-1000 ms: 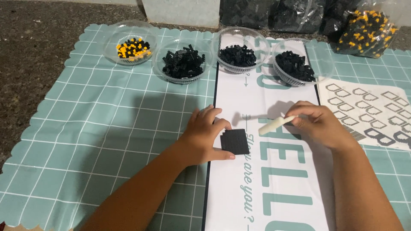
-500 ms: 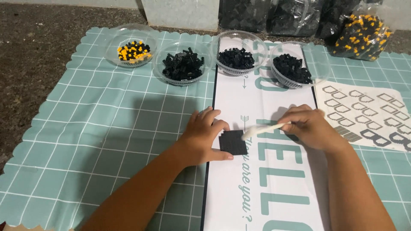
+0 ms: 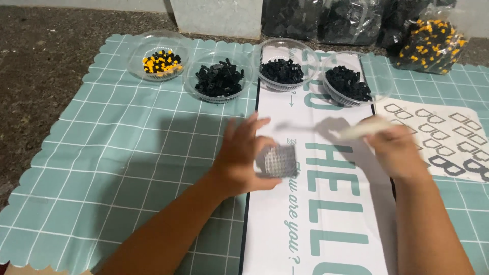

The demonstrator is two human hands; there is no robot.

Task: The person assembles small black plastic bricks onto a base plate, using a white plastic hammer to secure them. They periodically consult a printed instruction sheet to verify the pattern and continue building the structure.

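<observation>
A teal grid-patterned mat with a scalloped edge covers a dark speckled surface, which shows bare along the left and far sides. A white sheet with teal lettering lies on the mat and runs off the near edge of the view.

Nearest, both forearms enter from the bottom. To the left of the left forearm the mat lies open out to its scalloped border. The left hand sits at the sheet's left edge; its fingers are spread above, its thumb below, pinching a small square plate. The plate is blurred, looks grey with a fine dotted grid, and is held just over the white sheet, between the two hands.

The right hand is curled around a pale slender tool, blurred, pointing left toward the plate; hand and plate stand apart. Right of it lies a white card of hexagon outlines.

Farther on, four clear bowls stand in a row: one of yellow and black pieces, then three of black pieces. Open mat and sheet separate the bowls from the hands. At the far edge are bags of dark pieces and a bag of yellow and black pieces.
</observation>
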